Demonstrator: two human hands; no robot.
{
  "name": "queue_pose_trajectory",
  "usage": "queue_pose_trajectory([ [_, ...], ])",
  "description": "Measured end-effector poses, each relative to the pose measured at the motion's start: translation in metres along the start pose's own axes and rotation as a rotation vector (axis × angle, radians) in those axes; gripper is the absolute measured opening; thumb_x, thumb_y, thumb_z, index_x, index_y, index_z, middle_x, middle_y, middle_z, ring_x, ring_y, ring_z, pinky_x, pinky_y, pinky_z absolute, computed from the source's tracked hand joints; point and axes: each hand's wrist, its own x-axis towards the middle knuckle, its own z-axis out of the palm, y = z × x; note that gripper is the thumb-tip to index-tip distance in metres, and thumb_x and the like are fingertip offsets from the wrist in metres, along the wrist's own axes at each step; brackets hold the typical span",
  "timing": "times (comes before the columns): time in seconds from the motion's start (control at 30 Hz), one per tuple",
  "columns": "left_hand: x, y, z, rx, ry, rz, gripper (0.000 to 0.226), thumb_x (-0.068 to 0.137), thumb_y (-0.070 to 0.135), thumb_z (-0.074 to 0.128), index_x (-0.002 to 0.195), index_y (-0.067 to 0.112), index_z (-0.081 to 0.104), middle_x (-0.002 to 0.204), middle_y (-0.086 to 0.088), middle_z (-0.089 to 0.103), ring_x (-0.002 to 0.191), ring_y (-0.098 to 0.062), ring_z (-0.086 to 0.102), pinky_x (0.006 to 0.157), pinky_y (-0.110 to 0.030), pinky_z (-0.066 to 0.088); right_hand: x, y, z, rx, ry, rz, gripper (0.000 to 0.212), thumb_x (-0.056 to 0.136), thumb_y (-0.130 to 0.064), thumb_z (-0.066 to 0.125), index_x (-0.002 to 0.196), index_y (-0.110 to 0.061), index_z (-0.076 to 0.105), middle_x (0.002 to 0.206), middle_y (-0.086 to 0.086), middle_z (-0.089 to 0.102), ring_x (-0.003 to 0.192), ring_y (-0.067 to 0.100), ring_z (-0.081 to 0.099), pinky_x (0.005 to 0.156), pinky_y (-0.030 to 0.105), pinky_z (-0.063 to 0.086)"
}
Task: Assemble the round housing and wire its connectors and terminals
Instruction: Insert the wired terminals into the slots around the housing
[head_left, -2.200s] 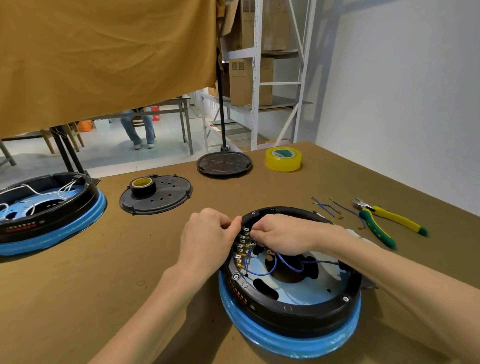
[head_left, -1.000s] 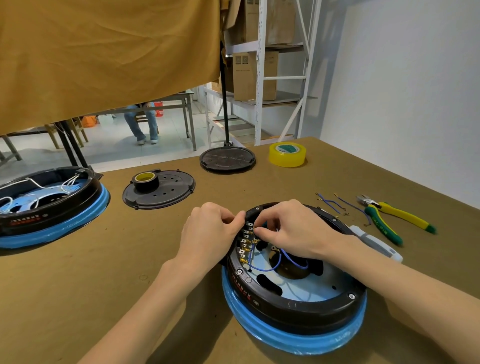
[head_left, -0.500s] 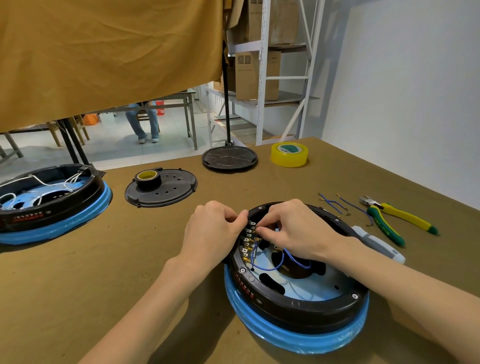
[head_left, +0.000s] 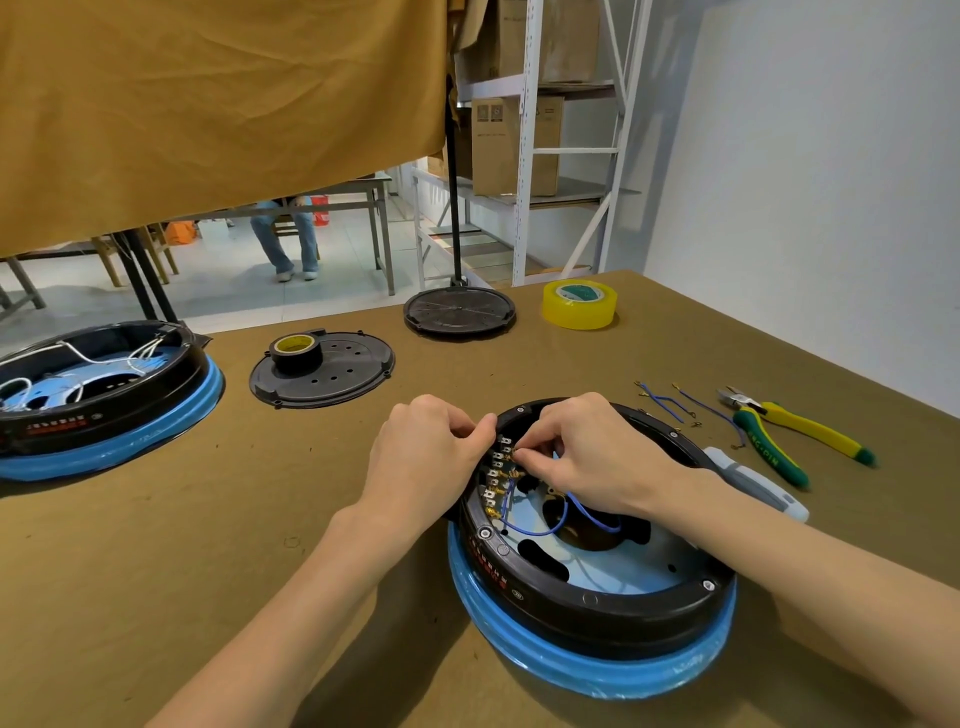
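Housing (head_left: 592, 597) set near right on worktop (head_left: 156, 545). Terminal row (head_left: 496, 475) run near-far along left inner wall. Rim gripped by left hand (head_left: 428, 457); wire end pinched at terminals by right hand (head_left: 582, 457), the nearer.

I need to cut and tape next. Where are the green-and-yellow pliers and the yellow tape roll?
Green-and-yellow pliers (head_left: 789, 431): head view, on the handles.
Yellow tape roll (head_left: 580, 312): head view, outer side.

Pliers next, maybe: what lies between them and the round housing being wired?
In the head view, loose blue wires and a grey-white handled tool lie between the pliers and the round housing.
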Motion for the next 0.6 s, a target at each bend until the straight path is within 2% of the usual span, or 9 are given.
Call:
queue_pose_trajectory([
  [0.27,0.001,0.001,0.0,0.012,0.014,0.014,0.052,0.099,0.048,0.061,0.058,0.019,0.072,0.051,0.0,0.064,0.054,-0.018,0.063,0.053,-0.04,0.056,0.002,-0.002,0.002,-0.01,0.0,0.005,0.018,0.094,-0.026,0.067,0.09,-0.016,0.082,0.075,0.002,0.074,0.067,0.019,0.065,0.068,0.039,0.052],
  [0.47,0.0,0.001,0.0,0.004,0.01,0.027,0.053,0.1,0.047,0.061,0.056,0.019,0.07,0.051,0.001,0.063,0.052,-0.016,0.062,0.051,-0.037,0.055,0.002,-0.007,0.001,-0.027,-0.003,0.015,0.019,0.095,-0.026,0.067,0.093,-0.015,0.082,0.076,-0.002,0.076,0.066,0.013,0.066,0.068,0.034,0.054],
  [0.6,0.001,0.0,0.004,0.044,0.061,0.041,0.057,0.1,0.045,0.062,0.051,0.015,0.064,0.046,-0.001,0.056,0.046,-0.015,0.054,0.044,-0.028,0.04,0.004,-0.011,0.002,-0.046,-0.013,0.034,0.02,0.096,-0.023,0.066,0.09,-0.012,0.081,0.073,-0.001,0.074,0.065,0.012,0.064,0.067,0.028,0.051],
])
